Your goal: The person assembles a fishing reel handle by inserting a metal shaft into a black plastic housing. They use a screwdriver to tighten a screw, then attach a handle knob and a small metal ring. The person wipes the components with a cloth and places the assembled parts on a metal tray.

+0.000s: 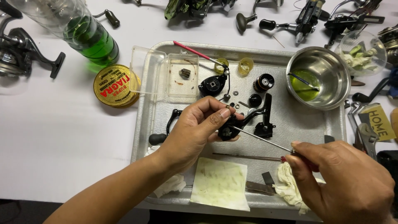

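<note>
White tabletop, metal tray (pixel 141 124) at centre frame, and the left hand (pixel 195 128) pinches a black reel body (pixel 232 128) just above it, fingers closed tight round the part. Right hand (pixel 344 182), lower right, grips a thin screwdriver (pixel 261 140) (tip at the body). A slip could flick small screws (pixel 237 99) off into the clutter.

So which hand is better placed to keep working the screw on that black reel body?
Probably the right hand: it grips the screwdriver, whose tip already meets the black reel body. The left hand is occupied pinching that body above the metal tray.
</note>
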